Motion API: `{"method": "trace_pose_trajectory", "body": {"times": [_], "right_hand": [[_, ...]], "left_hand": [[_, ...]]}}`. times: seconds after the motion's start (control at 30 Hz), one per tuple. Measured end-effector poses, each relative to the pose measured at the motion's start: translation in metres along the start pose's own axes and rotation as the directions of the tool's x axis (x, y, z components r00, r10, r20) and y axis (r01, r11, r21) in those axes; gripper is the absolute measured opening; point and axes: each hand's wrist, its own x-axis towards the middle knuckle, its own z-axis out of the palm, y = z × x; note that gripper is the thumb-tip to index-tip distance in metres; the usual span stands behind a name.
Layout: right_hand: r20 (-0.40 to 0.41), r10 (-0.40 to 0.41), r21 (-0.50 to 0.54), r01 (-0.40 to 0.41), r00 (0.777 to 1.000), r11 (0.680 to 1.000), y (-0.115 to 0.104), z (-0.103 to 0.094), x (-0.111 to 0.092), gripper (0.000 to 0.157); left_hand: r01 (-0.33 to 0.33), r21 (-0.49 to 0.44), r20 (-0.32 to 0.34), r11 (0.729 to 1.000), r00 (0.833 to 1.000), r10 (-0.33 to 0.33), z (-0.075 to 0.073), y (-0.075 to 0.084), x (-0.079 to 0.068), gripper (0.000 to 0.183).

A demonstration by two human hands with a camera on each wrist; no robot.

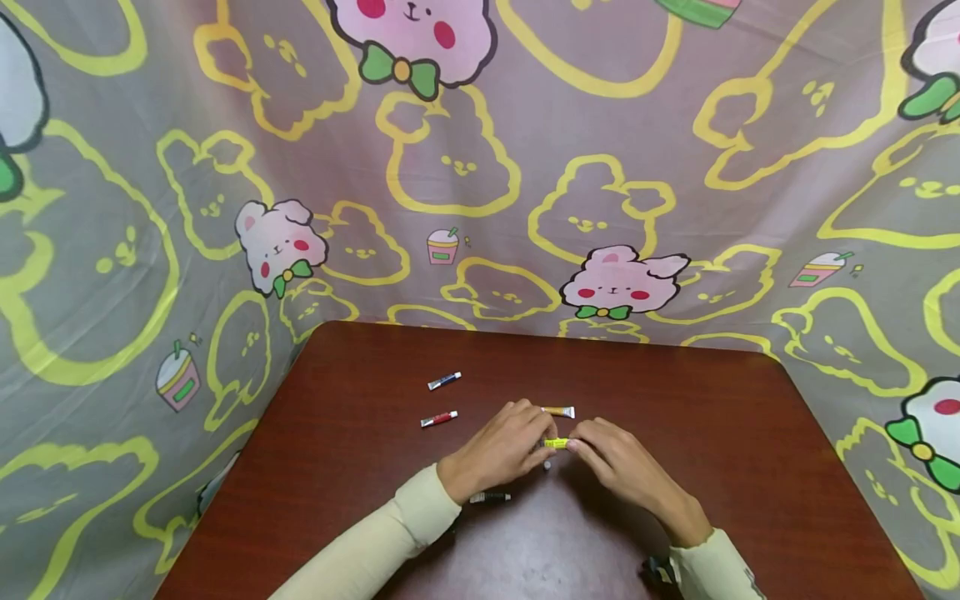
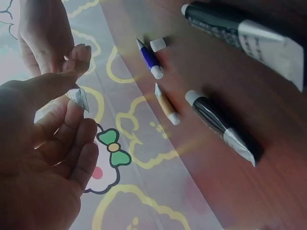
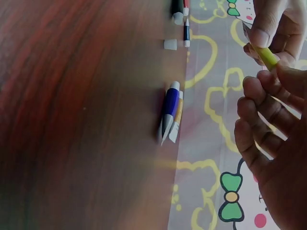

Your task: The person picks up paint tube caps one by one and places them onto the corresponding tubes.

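Note:
Both hands hold a small yellow paint tube [image 1: 557,443] between them, raised over the table. With thumb and fingers, my left hand [image 1: 504,446] pinches it near its silver crimped tail [image 2: 79,98]. The thumb and a finger of my right hand [image 1: 626,467] pinch the opposite end, hiding its tip, while the other fingers [image 3: 261,115] are loosely bent. Below the hands a loose white cap [image 3: 170,44] stands on the table. Close to it lie a purple-blue tube [image 2: 149,60] and an ochre tube [image 1: 558,412].
Toward the left of the dark wood table [image 1: 360,500] lie a blue tube [image 1: 445,381] and a red tube [image 1: 439,419]. A black tube [image 1: 491,497] lies by the left sleeve. A patterned cloth [image 1: 480,167] hangs behind the table and along its sides.

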Motion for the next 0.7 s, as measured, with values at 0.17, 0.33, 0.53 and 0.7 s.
{"method": "trace_pose_trajectory", "body": {"times": [0.17, 0.33, 0.53, 0.7], "right_hand": [[-0.021, 0.052, -0.023, -0.053, 0.998, 0.998, 0.0, 0.005, 0.001, 0.009], [-0.018, 0.085, -0.026, -0.085, 0.996, 0.996, -0.003, 0.009, 0.001, 0.015], [0.046, 0.124, -0.036, -0.122, 0.991, 0.992, -0.007, 0.015, 0.001, 0.021], [0.069, 0.12, -0.06, -0.116, 0.99, 0.991, -0.009, 0.021, 0.001, 0.026]], "left_hand": [[0.041, 0.029, 0.029, 0.999, 0.999, -0.042, 0.003, -0.01, -0.001, 0.02], [0.073, 0.073, 0.025, 0.995, 0.997, -0.075, 0.011, -0.028, -0.005, 0.018], [0.143, 0.107, 0.038, 0.984, 0.988, -0.148, 0.018, -0.045, -0.012, 0.017], [0.173, 0.134, 0.051, 0.976, 0.982, -0.181, 0.022, -0.053, -0.017, 0.017]]}}
